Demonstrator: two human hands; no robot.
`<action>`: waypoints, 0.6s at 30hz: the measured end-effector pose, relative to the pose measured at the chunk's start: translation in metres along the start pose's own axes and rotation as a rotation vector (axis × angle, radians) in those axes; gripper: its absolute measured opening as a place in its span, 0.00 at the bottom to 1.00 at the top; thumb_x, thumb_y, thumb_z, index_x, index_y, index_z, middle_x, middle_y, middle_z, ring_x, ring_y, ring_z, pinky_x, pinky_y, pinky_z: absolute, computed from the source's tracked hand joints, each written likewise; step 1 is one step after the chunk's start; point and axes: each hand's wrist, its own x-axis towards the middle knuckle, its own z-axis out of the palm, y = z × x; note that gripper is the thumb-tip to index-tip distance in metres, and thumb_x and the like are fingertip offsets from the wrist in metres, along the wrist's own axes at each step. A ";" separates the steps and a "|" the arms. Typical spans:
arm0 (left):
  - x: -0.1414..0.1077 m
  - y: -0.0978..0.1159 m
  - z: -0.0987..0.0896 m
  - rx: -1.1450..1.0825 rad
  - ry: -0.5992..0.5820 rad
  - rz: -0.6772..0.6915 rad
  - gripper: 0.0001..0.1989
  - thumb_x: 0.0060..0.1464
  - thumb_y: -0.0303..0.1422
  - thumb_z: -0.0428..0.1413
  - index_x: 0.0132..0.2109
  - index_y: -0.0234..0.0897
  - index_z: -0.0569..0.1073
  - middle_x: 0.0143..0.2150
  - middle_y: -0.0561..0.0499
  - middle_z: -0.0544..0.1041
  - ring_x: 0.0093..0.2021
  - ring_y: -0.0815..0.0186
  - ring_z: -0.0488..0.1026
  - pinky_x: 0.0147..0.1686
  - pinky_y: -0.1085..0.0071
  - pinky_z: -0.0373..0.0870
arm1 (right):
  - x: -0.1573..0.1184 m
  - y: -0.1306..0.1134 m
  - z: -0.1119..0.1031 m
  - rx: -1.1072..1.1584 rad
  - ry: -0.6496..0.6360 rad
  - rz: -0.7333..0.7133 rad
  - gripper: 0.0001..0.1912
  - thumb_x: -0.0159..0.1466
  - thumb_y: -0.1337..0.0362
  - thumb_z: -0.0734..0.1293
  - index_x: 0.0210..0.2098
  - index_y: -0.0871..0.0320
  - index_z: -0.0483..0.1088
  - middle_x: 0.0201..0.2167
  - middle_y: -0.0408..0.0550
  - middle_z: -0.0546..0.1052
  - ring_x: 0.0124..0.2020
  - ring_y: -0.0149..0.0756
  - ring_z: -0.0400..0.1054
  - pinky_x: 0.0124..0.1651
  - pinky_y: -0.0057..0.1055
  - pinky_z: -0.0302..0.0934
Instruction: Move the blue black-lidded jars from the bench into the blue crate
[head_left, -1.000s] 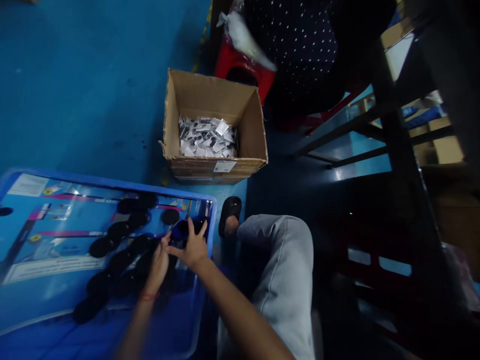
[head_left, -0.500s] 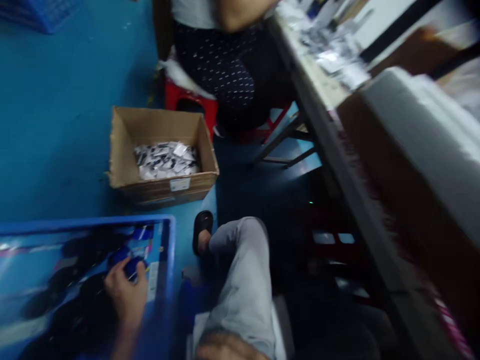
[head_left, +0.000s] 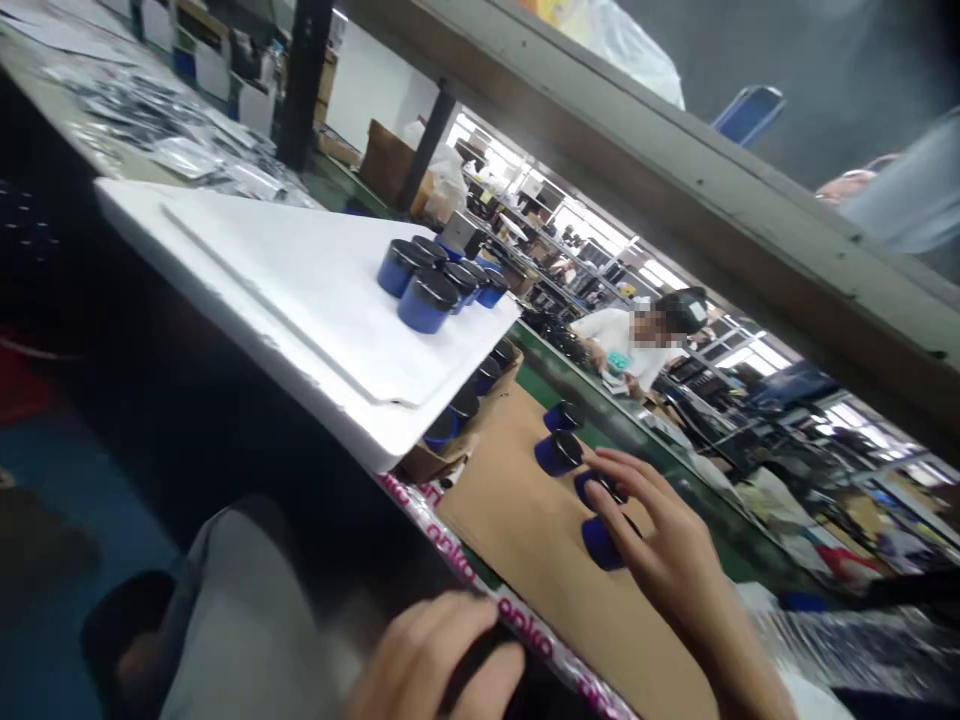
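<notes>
Remotely I'm seeing white foam board (head_left: 255, 280) at 9–10 o'clock, brown cardboard (head_left: 510, 485) at 5. R hand (head_left: 671, 545) is hovering at 4, fingers parted; L hand (head_left: 420, 655) is gripping a blurry dark item (head_left: 477, 658) at 6. Blue black-lidded jars (head_left: 556, 454) are standing on cardboard at 4, R contact unclear.

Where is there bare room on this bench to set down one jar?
Bare: the white board, left of its jar cluster; also the brown cardboard, between the open carton and the loose jars. Crowded: the board's far right corner, and around the right hand.
</notes>
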 end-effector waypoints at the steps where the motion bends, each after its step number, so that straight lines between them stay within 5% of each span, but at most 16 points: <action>1: 0.026 0.012 0.010 0.128 -0.048 0.207 0.25 0.61 0.35 0.56 0.64 0.39 0.66 0.60 0.39 0.75 0.59 0.53 0.74 0.53 0.60 0.80 | 0.010 0.012 0.000 -0.022 -0.014 0.047 0.28 0.66 0.45 0.57 0.54 0.56 0.73 0.61 0.62 0.70 0.64 0.56 0.64 0.68 0.56 0.54; 4: 0.107 0.032 0.038 0.245 -0.280 0.137 0.29 0.59 0.29 0.52 0.66 0.29 0.64 0.68 0.29 0.62 0.65 0.39 0.67 0.54 0.47 0.78 | 0.021 0.048 0.004 -0.036 -0.118 0.144 0.43 0.61 0.42 0.60 0.64 0.67 0.62 0.69 0.74 0.57 0.73 0.65 0.43 0.69 0.65 0.43; 8: 0.192 0.036 0.069 0.319 -0.579 -0.090 0.30 0.63 0.22 0.50 0.70 0.31 0.55 0.75 0.32 0.43 0.74 0.40 0.45 0.67 0.36 0.57 | 0.012 0.087 0.015 0.051 -0.301 0.166 0.63 0.50 0.41 0.72 0.72 0.65 0.41 0.75 0.68 0.38 0.75 0.57 0.19 0.72 0.63 0.36; 10: 0.219 0.040 0.082 0.307 -0.696 -0.143 0.38 0.61 0.28 0.58 0.72 0.35 0.49 0.76 0.35 0.36 0.75 0.41 0.37 0.69 0.35 0.49 | 0.010 0.102 0.018 0.090 -0.331 0.177 0.64 0.52 0.41 0.70 0.73 0.64 0.35 0.76 0.64 0.36 0.76 0.51 0.23 0.73 0.56 0.37; 13: 0.249 0.050 0.105 0.241 -0.803 -0.218 0.45 0.59 0.39 0.63 0.73 0.40 0.46 0.77 0.38 0.32 0.75 0.39 0.35 0.69 0.35 0.53 | 0.015 0.122 0.018 0.126 -0.356 0.170 0.60 0.55 0.45 0.68 0.74 0.60 0.32 0.76 0.59 0.40 0.76 0.44 0.39 0.74 0.46 0.41; 18: 0.285 0.059 0.159 0.250 -0.671 -0.477 0.41 0.64 0.40 0.56 0.74 0.46 0.42 0.77 0.42 0.30 0.74 0.35 0.36 0.65 0.32 0.57 | 0.030 0.145 0.028 0.092 -0.284 0.162 0.55 0.53 0.57 0.66 0.74 0.61 0.38 0.76 0.59 0.42 0.76 0.48 0.38 0.72 0.47 0.47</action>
